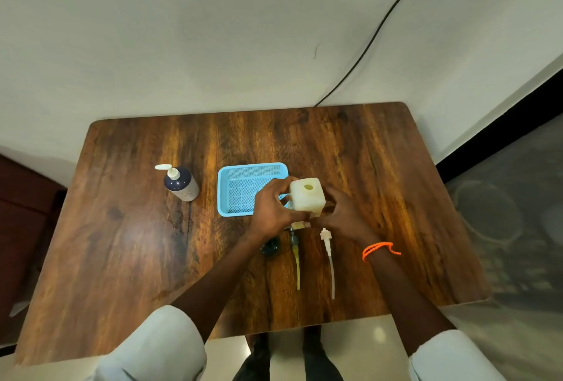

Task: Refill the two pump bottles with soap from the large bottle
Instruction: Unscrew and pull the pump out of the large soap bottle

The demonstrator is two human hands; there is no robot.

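Note:
A white square bottle with an open round mouth on top stands at the table's middle, just right of the blue basket. My left hand grips its left side and my right hand holds its lower right side. What lies under the bottle's base is hidden by my fingers. Two removed pump heads lie in front of it, one with a yellow tube, one with a clear tube. A dark pump bottle with a white pump stands to the left, apart from my hands.
A light blue mesh basket sits behind my left hand. A small dark round object lies partly under my left forearm. The wooden table meets a white wall at the back, where a black cable runs down.

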